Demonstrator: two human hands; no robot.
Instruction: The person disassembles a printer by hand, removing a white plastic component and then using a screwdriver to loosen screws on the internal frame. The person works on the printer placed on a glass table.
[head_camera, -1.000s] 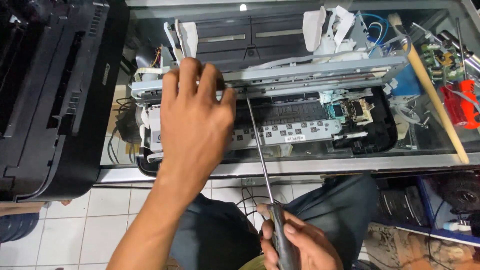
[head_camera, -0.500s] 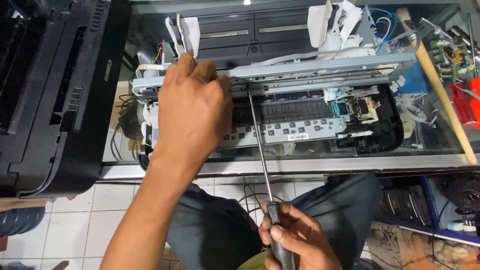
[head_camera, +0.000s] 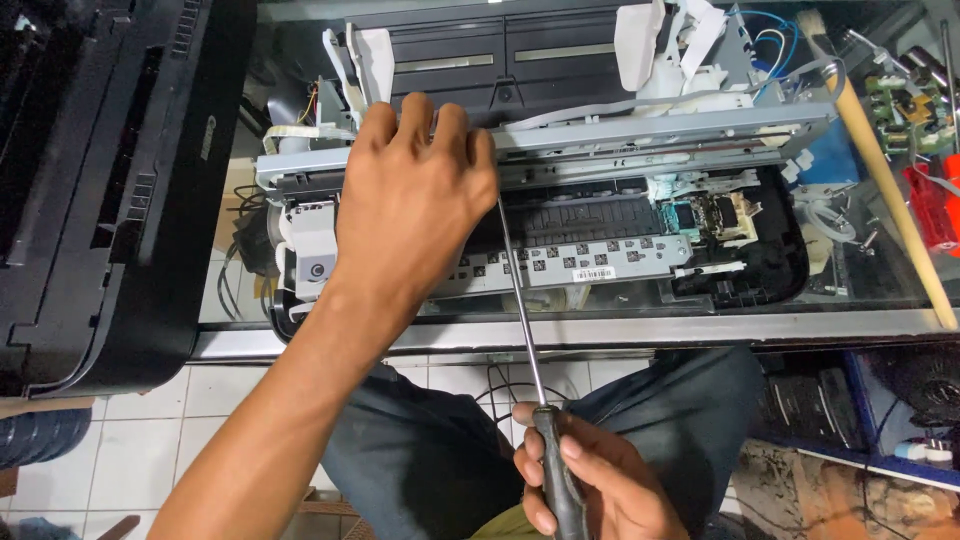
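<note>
- Left hand (head_camera: 415, 205): palm down at 11 o'clock of the view, fingers curled over the grey metal rail (head_camera: 640, 140) of the opened printer chassis (head_camera: 600, 230); it presses on the frame rather than closing round any loose part.
- Right hand (head_camera: 590, 480): at 6 o'clock, fist closed tight on the dark handle of a long screwdriver (head_camera: 520, 300).
- Screwdriver: slim steel shaft runs from the handle up toward 12 o'clock; the tip is hidden just beside the left hand's fingers, inside the chassis.
- Printer chassis: cover off, lying on the glass-topped bench (head_camera: 600, 325); white plastic parts at 1 o'clock, a black base tray beneath.
- Black printer casing (head_camera: 100, 180): at 9 o'clock, just beside the chassis.
- Wooden-handled brush (head_camera: 885, 180): at 3 o'clock, slanted across the bench.
- Red tool (head_camera: 935, 205): at 3 o'clock, at the frame edge.
- White tiled floor (head_camera: 230, 410): at 7 o'clock, below the bench edge.
</note>
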